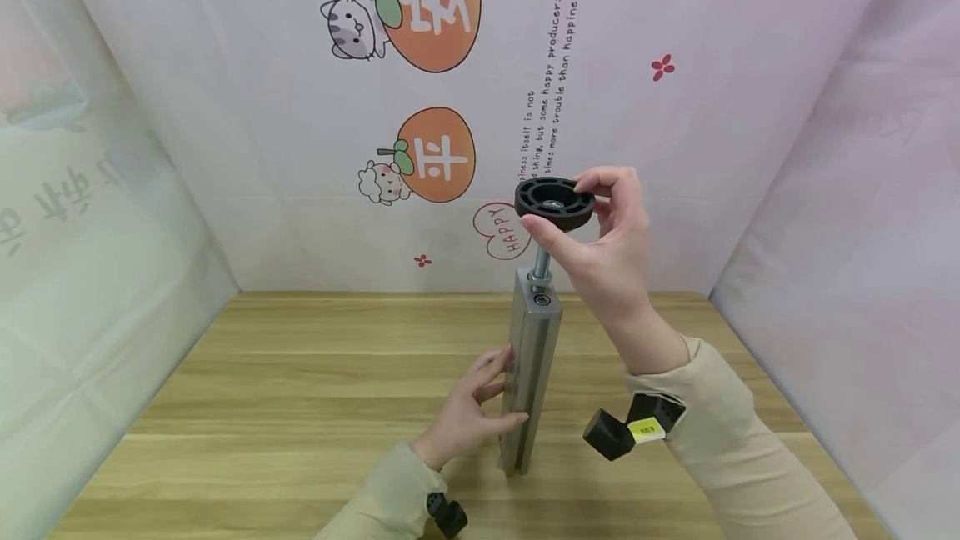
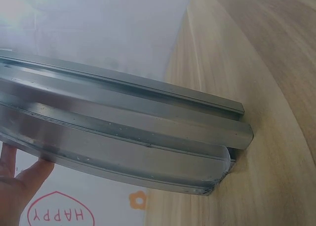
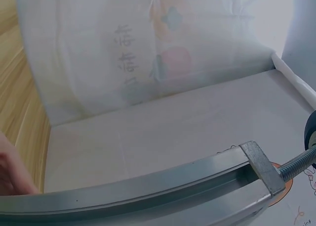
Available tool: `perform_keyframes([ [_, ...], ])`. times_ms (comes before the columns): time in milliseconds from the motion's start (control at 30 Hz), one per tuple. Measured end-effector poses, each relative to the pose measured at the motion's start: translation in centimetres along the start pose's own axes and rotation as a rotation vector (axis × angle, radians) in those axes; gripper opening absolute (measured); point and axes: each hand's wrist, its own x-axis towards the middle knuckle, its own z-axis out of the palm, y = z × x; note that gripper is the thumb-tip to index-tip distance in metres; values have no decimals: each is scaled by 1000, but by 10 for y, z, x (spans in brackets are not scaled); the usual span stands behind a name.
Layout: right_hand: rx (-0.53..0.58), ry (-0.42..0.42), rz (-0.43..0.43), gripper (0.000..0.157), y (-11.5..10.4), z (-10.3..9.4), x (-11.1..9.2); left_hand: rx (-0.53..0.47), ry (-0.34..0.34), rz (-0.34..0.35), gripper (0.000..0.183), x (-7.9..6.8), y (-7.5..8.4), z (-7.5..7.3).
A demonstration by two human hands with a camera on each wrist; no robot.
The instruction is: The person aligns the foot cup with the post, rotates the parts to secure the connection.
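Note:
A grey aluminium profile (image 1: 528, 382) with grooved sides stands roughly upright on the wooden table. From its top end plate (image 3: 264, 167) a threaded rod (image 1: 542, 263) with a nut rises. On that rod sits a round black levelling foot (image 1: 542, 213), its hollow ribbed face turned up. My right hand (image 1: 618, 252) pinches the rim of the foot between thumb and fingers. Lower down, my left hand (image 1: 465, 419) holds the profile with thumb and fingers on it. In the left wrist view the profile's lower end (image 2: 232, 152) is at the tabletop.
The wooden tabletop (image 1: 300, 407) reaches back to a white printed cloth (image 1: 300, 148). Cloth walls close in the left side (image 1: 90, 215) and the right side (image 1: 840, 232). Black camera mounts (image 1: 611, 433) are strapped to both wrists.

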Motion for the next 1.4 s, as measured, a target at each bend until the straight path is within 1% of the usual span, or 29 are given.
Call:
perform_keyframes([
  [133, -4, 19, -19, 48, 1, 1, -1, 4, 1, -15, 82, 0, 1, 0],
  [200, 12, 24, -36, 57, 2, 2, -2, 6, 0, -19, 83, 0, 1, -1],
  [300, 43, 28, -62, 77, 5, 2, -3, 6, -2, -14, 83, -1, 1, -1],
  [333, 57, 27, -72, 80, 6, 2, -3, 4, -2, -11, 84, -1, 0, -1],
  [467, 148, 12, -94, 70, 10, 2, -4, 3, 0, 1, 84, -1, 0, -1],
  [567, 262, -8, -87, 68, 13, 2, -5, 5, 2, 6, 84, -1, 1, -1],
  [633, 371, -33, -64, 66, 16, 2, -5, 1, 0, 2, 84, 0, 1, -1],
  [667, 438, -52, -45, 64, 18, 2, -4, -1, -1, 0, 84, 0, 2, -1],
  [733, 574, -118, -7, 54, 21, 2, -2, -5, -2, -8, 84, 0, 2, -1],
  [800, 722, -209, 42, 45, 24, 1, 1, -7, -2, -12, 84, 0, 2, -1],
  [867, 846, -315, 96, 41, 27, 1, 5, -6, 0, -13, 84, 0, 2, -2],
  [933, 919, -411, 152, 41, 29, 0, 8, -5, 2, -17, 84, 0, 1, -2],
  [1000, 959, -475, 210, 42, 31, -2, 9, -5, 3, -22, 84, 0, 1, -2],
  [1100, 1002, -522, 279, 42, 33, -4, 11, -3, 4, -31, 83, 0, 1, -2],
  [1200, 1091, -551, 322, 42, 36, -4, 12, 5, 6, -40, 84, 0, 1, -2],
  [1333, 1232, -586, 341, 41, 40, -4, 12, 13, 10, -43, 84, 0, 0, -2],
  [1400, 1284, -591, 344, 40, 40, -2, 11, 14, 10, -42, 84, 0, -1, -2],
])
